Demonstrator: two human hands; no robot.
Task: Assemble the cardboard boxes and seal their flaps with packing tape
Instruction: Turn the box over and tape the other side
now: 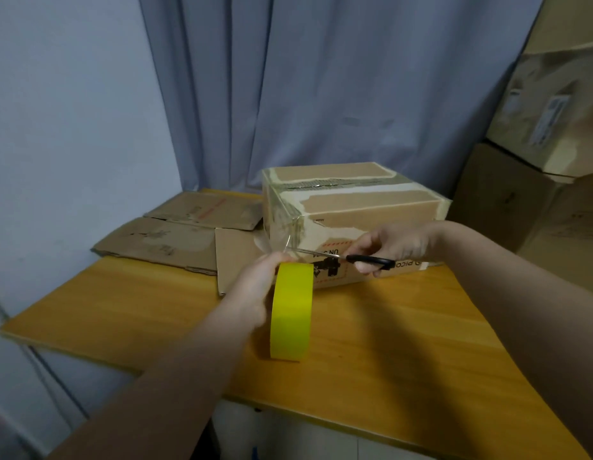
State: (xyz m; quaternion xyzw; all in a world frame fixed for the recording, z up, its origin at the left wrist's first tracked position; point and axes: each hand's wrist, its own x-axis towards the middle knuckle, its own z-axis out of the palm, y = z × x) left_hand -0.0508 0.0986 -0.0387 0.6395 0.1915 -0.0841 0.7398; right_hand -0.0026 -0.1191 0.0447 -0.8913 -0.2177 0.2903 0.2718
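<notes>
Head view, so you're looking down both forearms at a honey-coloured wooden desk [404, 343]. Progress first: one brown corrugated cardboard box [351, 220] is folded up and standing at 12 o'clock from the hands. Its top seam is closed under a shiny, wrinkly clear strip, with pale torn patches where old tape ripped the paper skin off. A glossy see-through strip of packing tape [278, 239] runs from the box's near left corner down to the wide yellow roll of tape [292, 310], so my guess is this box is at the cut-the-tape stage. The left hand [257, 287] is curled around the top of that roll, holding it on edge above the desk. The right hand [396, 245], over at 3 o'clock of the roll, has its fingers wrapped through the handles of the black-handled steel scissors [343, 257]. The thin blades point toward 9 o'clock, right at the strip, though I can't tell if they're parted. What's left, I reckon: snip, smooth the loose end down, then deal with the flattened cardboard boxes [162, 240] lying scuffed and creased at 10 o'clock, which nobody has folded yet. More big brown cartons [537, 161] are stacked at 2 o'clock, and a soft grey-blue pleated curtain [321, 78] hangs behind everything. The roll's surface looks smooth and matte, while the pulled tape is shiny and crinkled.
</notes>
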